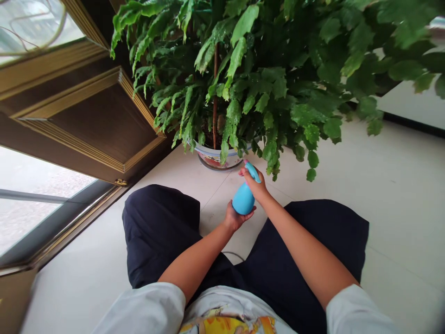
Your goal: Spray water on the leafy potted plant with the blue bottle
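A light blue spray bottle (243, 200) is held tilted between my two hands, above the floor and between my knees. My right hand (256, 182) wraps round its neck and trigger head, with the pink nozzle pointing toward the plant. Cupped under the base is my left hand (236, 218), its fingers curled along the bottom. Just beyond the nozzle stands a large leafy green plant (236, 109), with what look like water drops on some leaves. It grows in a patterned white pot (217, 157), whose rim is partly covered by hanging stems.
A brown wooden door (93, 120) with gold trim stands to the left, beside a bright opening. Pale floor tiles (399, 204) lie around me. Long stems reach over the floor at the right. My dark-trousered knees (160, 222) flank my hands.
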`<state>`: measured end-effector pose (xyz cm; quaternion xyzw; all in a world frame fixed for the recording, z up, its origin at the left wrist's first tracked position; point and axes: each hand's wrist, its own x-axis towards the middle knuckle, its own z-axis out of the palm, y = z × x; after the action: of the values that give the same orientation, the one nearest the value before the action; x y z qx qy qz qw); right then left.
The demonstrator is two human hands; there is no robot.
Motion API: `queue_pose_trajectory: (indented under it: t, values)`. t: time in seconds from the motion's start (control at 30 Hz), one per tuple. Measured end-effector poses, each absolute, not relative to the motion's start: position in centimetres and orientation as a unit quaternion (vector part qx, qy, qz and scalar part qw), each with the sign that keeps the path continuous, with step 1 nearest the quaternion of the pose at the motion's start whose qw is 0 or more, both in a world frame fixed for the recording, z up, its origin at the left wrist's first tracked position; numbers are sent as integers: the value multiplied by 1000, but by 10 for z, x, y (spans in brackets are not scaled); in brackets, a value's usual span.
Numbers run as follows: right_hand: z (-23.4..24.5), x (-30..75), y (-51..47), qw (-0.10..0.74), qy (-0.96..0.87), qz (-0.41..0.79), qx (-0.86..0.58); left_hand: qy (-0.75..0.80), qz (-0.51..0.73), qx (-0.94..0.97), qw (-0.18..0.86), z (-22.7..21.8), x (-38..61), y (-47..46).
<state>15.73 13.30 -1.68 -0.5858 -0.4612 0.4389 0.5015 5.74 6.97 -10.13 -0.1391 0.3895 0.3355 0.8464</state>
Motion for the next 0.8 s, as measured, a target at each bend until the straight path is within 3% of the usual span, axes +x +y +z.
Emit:
queue_pose_trajectory:
  t: [0.37, 0.57, 0.8]
  values:
    - [-10, 164, 130, 535, -427, 385, -620, 373, 319, -129, 862, -97, 61, 72]
    - [-7, 162, 128, 505, -430, 458, -592, 384, 342, -148, 845, -93, 61, 71]
    - [-6, 157, 138, 472, -508, 401, -599, 377, 339, -163, 846, -85, 65, 68]
